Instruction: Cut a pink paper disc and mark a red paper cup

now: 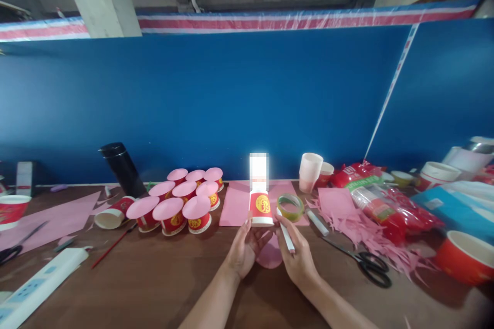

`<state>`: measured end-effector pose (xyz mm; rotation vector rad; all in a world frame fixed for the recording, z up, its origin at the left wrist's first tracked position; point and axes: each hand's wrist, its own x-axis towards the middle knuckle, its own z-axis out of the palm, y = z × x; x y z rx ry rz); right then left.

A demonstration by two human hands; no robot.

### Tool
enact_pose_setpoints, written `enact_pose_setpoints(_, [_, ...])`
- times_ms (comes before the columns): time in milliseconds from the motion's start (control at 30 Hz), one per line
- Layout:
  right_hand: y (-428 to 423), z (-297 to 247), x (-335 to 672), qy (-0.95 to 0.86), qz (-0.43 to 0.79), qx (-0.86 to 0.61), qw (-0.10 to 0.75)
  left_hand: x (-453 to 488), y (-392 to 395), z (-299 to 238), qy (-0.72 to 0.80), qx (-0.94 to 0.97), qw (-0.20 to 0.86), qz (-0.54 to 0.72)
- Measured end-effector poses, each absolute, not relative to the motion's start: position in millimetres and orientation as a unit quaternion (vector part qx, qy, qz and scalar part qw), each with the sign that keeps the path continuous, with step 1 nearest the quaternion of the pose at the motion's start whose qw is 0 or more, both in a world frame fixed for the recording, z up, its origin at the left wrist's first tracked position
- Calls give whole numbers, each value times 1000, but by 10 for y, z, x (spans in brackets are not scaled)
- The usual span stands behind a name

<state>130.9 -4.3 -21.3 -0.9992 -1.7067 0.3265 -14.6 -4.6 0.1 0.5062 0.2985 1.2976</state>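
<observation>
My left hand (245, 252) is closed on a red paper cup (262, 205) with a gold emblem, supporting it near its lower edge; the cup's white rim faces down. A slim white tube (285, 234), its exact kind unclear, is gripped in the fingers of my right hand (301, 257). Those fingers are close beside the cup; I cannot tell whether they touch it. Below the cup, a pink paper disc (270, 253) shows between my hands, partly hidden by them. A roll of tape (290, 207) is just beyond my right hand.
Several upturned red cups topped with pink discs (168, 209) stand left. Behind my hands is a pink sheet (235, 200). To the right are black-handled scissors (372, 267), pink paper strips (370, 226) and stacked white cups (310, 169). A power strip (42, 282) lies far left.
</observation>
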Motion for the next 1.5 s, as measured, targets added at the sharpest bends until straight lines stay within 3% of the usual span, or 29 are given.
enact_pose_setpoints(1500, [-66, -157, 1292, -717, 131, -417, 543, -140, -69, 12, 161, 236, 751, 595])
